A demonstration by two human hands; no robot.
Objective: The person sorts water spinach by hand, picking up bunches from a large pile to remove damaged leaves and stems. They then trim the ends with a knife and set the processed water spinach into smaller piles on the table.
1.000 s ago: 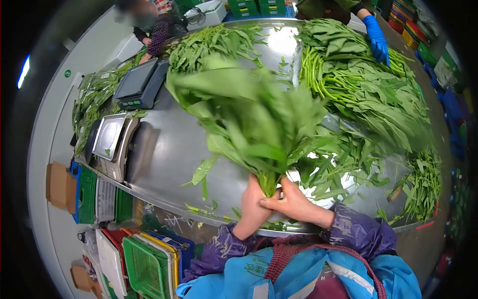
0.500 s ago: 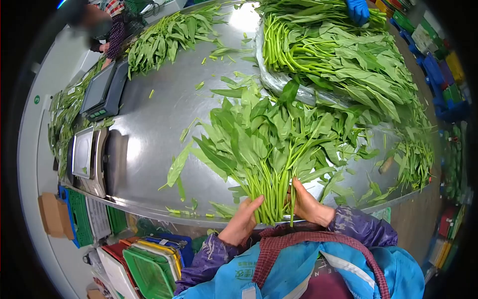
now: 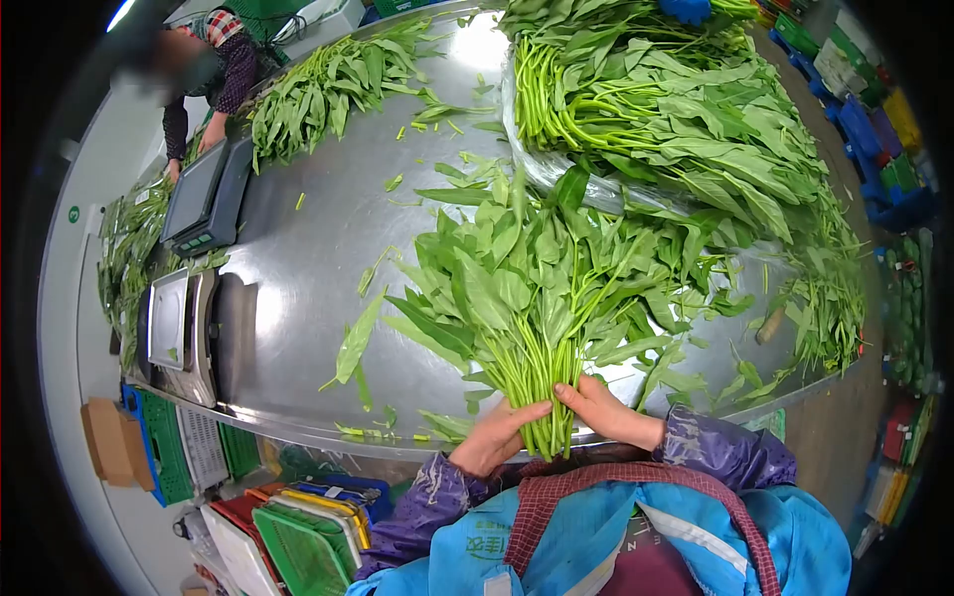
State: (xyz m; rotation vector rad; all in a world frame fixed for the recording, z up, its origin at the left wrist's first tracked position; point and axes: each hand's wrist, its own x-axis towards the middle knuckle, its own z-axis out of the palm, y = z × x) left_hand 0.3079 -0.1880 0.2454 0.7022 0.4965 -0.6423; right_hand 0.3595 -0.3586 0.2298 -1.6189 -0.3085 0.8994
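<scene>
A bunch of water spinach (image 3: 542, 343) lies in front of me, its leaves spread away over the metal table and its stems pointed at my body. My left hand (image 3: 494, 434) is wrapped round the lower stems from the left, thumb on top. From the right, my right hand (image 3: 606, 409) grips the same stems, its thumb close to the left thumb. The fingers under the bunch are hidden. Just beyond, a large heap of water spinach (image 3: 676, 129) rests on clear plastic sheeting (image 3: 556, 169).
Two weighing scales, a dark one (image 3: 209, 194) and a silver one (image 3: 179, 323), stand at the left. Another person (image 3: 214, 79) reaches in at the upper left, and a blue glove (image 3: 688, 8) shows at the top. Crates (image 3: 303, 541) stand below the table's edge (image 3: 328, 444).
Both hands have drawn closer together, squeezing the stems into a narrower bundle. The other person at the upper left has reached toward the greens beside the dark scale.
</scene>
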